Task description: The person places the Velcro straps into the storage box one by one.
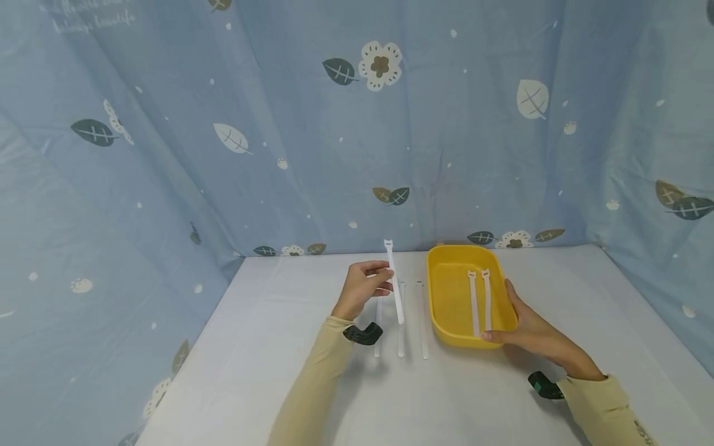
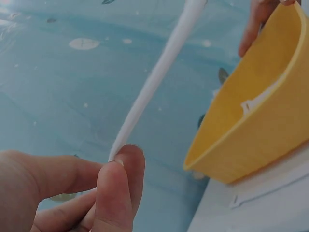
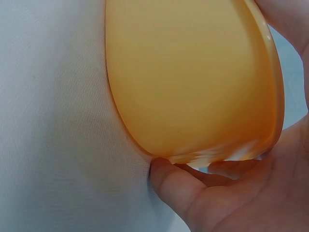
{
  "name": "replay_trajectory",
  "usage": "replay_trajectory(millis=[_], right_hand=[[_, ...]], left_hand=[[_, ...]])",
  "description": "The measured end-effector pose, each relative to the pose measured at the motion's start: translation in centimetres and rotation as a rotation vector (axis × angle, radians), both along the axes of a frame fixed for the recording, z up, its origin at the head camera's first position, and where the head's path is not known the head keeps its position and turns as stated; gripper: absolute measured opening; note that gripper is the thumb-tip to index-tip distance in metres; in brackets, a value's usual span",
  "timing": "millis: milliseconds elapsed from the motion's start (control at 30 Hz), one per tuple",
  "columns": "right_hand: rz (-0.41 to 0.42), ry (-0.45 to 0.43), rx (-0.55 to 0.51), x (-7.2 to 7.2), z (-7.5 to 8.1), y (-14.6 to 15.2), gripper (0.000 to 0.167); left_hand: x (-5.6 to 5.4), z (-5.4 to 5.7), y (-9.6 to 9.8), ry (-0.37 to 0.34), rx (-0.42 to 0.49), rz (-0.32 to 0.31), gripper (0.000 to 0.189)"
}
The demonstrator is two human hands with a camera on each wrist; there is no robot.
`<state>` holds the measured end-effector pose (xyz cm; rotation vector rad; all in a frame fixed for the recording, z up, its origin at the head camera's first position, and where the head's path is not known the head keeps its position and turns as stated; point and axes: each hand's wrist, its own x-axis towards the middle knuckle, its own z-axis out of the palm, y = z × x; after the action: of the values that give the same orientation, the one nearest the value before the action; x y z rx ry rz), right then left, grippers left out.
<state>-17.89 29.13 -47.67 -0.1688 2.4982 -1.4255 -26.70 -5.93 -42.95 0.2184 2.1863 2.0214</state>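
Observation:
My left hand [image 1: 362,290] pinches a white cable strap [image 1: 397,300] between thumb and fingers, holding it raised above the table. Its slotted end points up in the head view; the left wrist view shows the strap [image 2: 153,79] rising from the fingertips. My right hand [image 1: 530,331] grips a yellow plastic bin [image 1: 449,294] at its right side, thumb at the near rim. Two more white straps [image 1: 475,306] lie side by side in the bin. The right wrist view shows mainly the bin's outer surface [image 3: 193,87], with fingers curled against it.
Three similar straps [image 1: 423,328] lie roughly parallel on the white tabletop [image 1: 251,359], left of the bin and partly behind the left hand. A blue patterned curtain [image 1: 301,124] hangs behind the table. Each wrist wears a dark device [image 1: 362,334].

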Motion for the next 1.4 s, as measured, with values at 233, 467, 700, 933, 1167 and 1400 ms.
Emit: replay_trajectory(millis=[233,467,700,933,1167,1400], right_hand=[[-0.010,-0.010,0.031,0.0,0.0,0.0,0.135],[-0.014,0.003,0.050,0.1,0.2,-0.1,0.135],[-0.006,0.018,0.035,0.1,0.1,0.0,0.134],[-0.004,0.009,0.018,0.1,-0.1,0.1,0.134],[-0.003,-0.005,-0.002,0.2,-0.1,0.1,0.134],[0.002,0.012,-0.001,0.2,-0.1,0.0,0.134]], left_hand=[[-0.1,0.5,1.2,0.001,0.020,-0.002,0.033],[-0.4,0.6,2.4,0.003,0.027,-0.012,0.033],[-0.3,1.0,3.5,0.006,0.036,-0.032,0.032],[-0.5,0.9,4.6,0.001,0.042,-0.049,0.033],[-0.7,0.8,5.6,-0.008,0.047,-0.049,0.032],[-0.9,0.8,6.5,-0.028,0.058,-0.061,0.030]])
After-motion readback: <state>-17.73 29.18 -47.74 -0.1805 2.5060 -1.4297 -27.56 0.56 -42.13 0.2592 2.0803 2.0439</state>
